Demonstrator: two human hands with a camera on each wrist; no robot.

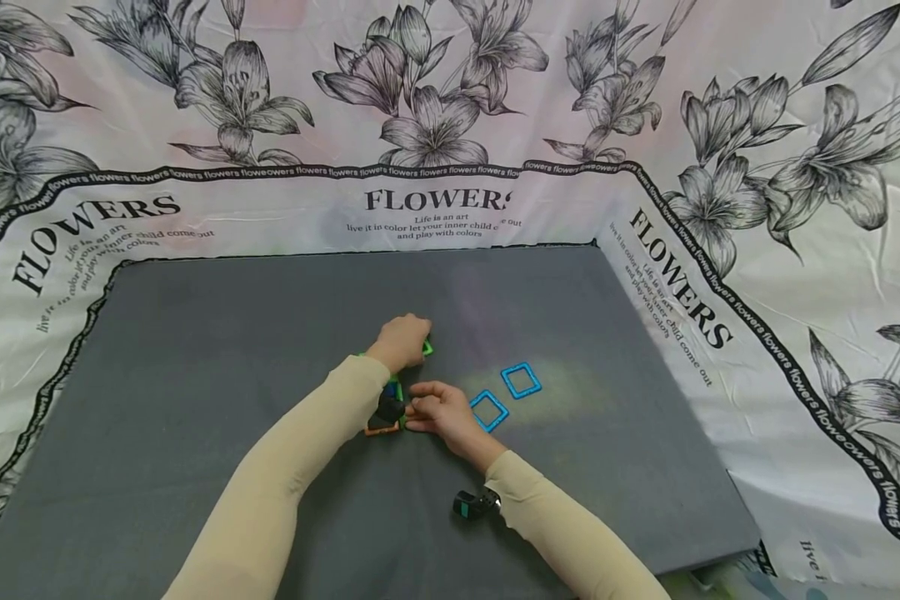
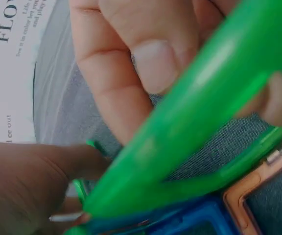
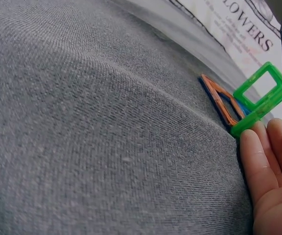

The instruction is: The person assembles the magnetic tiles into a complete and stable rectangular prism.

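Note:
My left hand (image 1: 401, 342) pinches a small green magnetic tile (image 1: 428, 347), mostly hidden behind its fingers. Just nearer stands a cluster of magnetic tiles, partly covered by the left wrist: upright green frames (image 3: 266, 111), a blue tile (image 2: 195, 220) and an orange tile (image 3: 224, 100). Beside this cluster, on its right, is my right hand (image 1: 446, 417). Its fairly straight fingers (image 3: 256, 159) rest with their tips against the lower part of a green frame. Close to the left wrist camera, a green bar (image 2: 180, 107) crosses in front of the right thumb (image 2: 155, 63).
Two blue square tiles (image 1: 521, 380) lie flat on the grey cloth-covered table (image 1: 585, 492), to the right of the right hand. Behind the table and along its sides hangs a white sheet (image 1: 270, 217) printed with flowers and lettering.

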